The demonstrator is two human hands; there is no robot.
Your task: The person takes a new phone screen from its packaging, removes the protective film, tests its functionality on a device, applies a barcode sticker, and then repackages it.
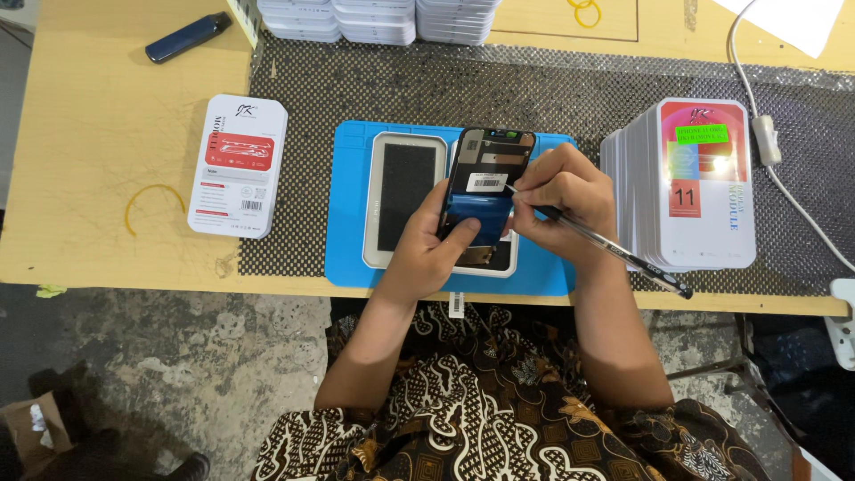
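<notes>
Your left hand [427, 254] grips a black rectangular phone screen panel [488, 183] with a white label and blue film on its back, held tilted above the blue rubber work mat [349, 223] on the pale wooden counter [98, 134]. Your right hand [561, 200] is clenched round a black pen [606, 249], its tip touching the panel beside the label. A white tray with a dark inset [405, 200] lies on the mat; a white box with red label [239, 165] sits to the left, a stack of white boxes [690, 183] to the right.
</notes>
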